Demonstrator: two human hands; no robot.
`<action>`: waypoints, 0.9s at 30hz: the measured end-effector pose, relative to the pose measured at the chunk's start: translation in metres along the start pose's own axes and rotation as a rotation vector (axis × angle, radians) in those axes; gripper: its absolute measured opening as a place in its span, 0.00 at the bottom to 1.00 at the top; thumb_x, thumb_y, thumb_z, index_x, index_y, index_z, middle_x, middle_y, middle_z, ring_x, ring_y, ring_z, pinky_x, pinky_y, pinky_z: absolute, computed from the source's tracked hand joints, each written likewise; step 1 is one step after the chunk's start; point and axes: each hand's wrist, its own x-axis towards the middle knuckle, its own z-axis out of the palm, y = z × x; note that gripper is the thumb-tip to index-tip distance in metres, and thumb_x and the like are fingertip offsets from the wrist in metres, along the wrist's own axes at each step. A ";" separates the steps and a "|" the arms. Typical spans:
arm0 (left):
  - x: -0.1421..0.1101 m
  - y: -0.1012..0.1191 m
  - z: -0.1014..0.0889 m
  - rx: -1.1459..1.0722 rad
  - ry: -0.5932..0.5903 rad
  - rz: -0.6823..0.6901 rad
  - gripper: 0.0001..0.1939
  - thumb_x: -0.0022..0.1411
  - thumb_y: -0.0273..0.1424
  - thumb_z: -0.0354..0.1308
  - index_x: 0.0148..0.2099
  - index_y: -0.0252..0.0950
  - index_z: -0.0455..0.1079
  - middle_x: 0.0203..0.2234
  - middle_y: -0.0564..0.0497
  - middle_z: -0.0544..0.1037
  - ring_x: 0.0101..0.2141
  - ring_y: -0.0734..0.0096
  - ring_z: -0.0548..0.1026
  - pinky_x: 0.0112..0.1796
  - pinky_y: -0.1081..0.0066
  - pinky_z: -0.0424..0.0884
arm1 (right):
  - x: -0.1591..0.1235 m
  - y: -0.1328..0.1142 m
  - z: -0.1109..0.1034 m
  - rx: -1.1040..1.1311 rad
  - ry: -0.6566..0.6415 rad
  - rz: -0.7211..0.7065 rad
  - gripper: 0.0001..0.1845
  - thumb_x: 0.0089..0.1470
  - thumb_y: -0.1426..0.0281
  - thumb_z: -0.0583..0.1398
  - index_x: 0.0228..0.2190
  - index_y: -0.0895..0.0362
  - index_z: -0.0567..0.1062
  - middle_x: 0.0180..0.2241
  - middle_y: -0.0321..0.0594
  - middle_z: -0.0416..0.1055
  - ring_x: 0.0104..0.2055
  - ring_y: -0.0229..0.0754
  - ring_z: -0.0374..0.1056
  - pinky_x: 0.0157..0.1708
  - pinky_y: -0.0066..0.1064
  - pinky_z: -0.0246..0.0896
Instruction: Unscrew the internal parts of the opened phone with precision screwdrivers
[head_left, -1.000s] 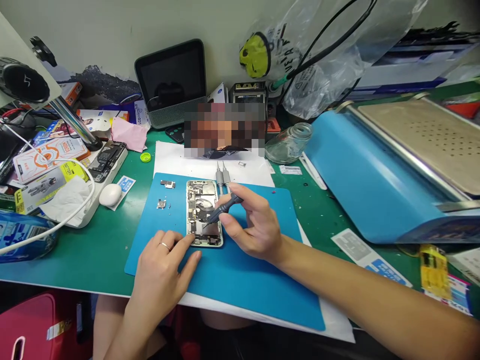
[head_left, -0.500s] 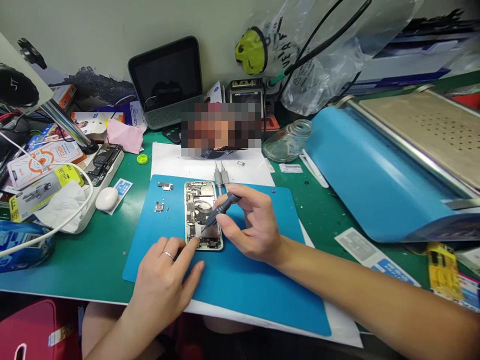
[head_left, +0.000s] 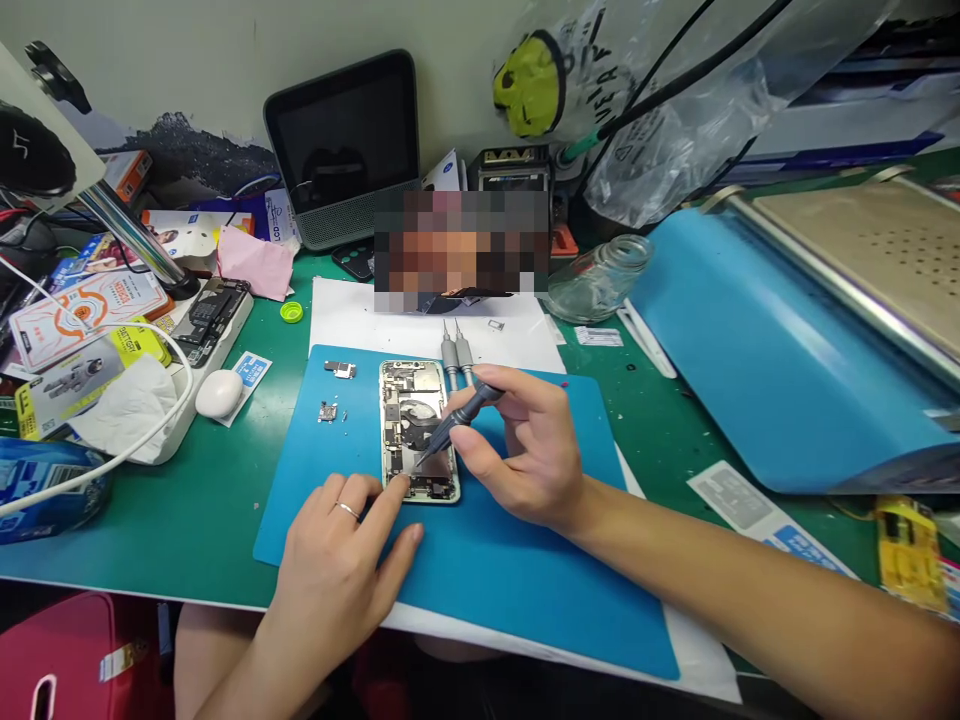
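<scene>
An opened smartphone (head_left: 420,385) with bare internal parts lies upright-oriented on a blue mat (head_left: 517,600). My right hand (head_left: 529,450) grips a dark grey screwdriver (head_left: 459,418) between thumb and fingers, its tip slanting down to the lower half of the phone. The index fingertip of my left hand (head_left: 341,550) rests on the phone's lower left edge; its thumb is spread apart and it grasps nothing. Left of the phone sit a small metal bracket (head_left: 341,370), a small component (head_left: 328,411) and tiny bits. Two grey screwdrivers (head_left: 457,352) lie just beyond the phone.
A glass jar (head_left: 600,280) lies tilted behind the mat, beside a large blue-covered machine (head_left: 720,350). Farther back stands a dark-screened display (head_left: 345,150). Boxes, a white earbud case (head_left: 219,394) and a white cable (head_left: 176,425) crowd the left side.
The camera view has shifted slightly, so everything appears a little farther right. Both hands keep nearly the same pose on the phone and screwdriver.
</scene>
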 end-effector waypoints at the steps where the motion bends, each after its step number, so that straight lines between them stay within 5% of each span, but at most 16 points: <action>1: 0.000 0.000 0.000 -0.005 0.000 -0.004 0.17 0.72 0.33 0.55 0.59 0.33 0.68 0.38 0.45 0.75 0.36 0.60 0.71 0.35 0.62 0.70 | 0.000 0.000 0.000 -0.002 -0.001 0.004 0.31 0.58 0.75 0.61 0.61 0.49 0.63 0.39 0.39 0.75 0.35 0.40 0.74 0.35 0.35 0.77; 27: -0.004 0.000 -0.001 -0.043 -0.025 -0.008 0.18 0.71 0.33 0.56 0.61 0.33 0.67 0.40 0.45 0.74 0.37 0.61 0.70 0.35 0.62 0.70 | -0.003 0.000 -0.001 0.026 -0.012 0.003 0.32 0.58 0.76 0.62 0.62 0.49 0.64 0.40 0.40 0.75 0.35 0.40 0.74 0.36 0.35 0.77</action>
